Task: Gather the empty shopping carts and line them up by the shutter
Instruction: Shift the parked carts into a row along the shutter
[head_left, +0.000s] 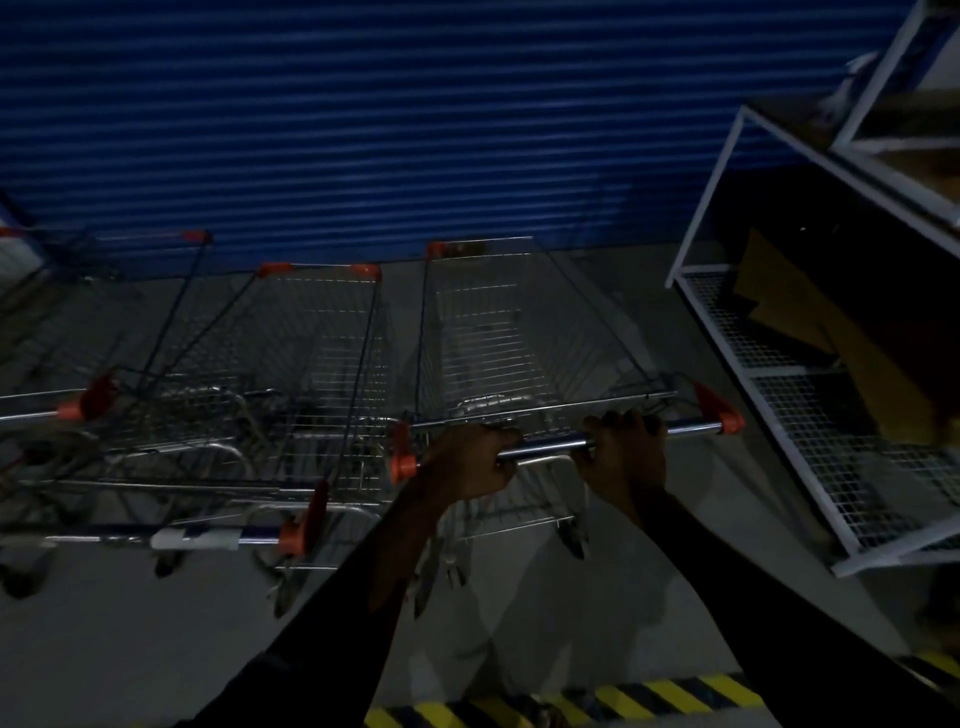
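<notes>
An empty wire shopping cart (498, 332) with orange corner caps stands in front of me, its nose close to the blue shutter (363, 119). Both hands grip its chrome handle bar (545, 446): my left hand (467, 462) near the bar's left end, my right hand (623, 447) right of the middle. To its left a second empty cart (311, 358) is parked alongside, also facing the shutter. Further left, a third cart (130, 364) is partly cut off by the frame edge. The light is dim.
A white metal rack (779, 374) with mesh shelves and cardboard pieces leans close on the right of my cart. A yellow-and-black hazard strip (623, 701) crosses the grey floor near my feet. Bare floor lies behind the carts.
</notes>
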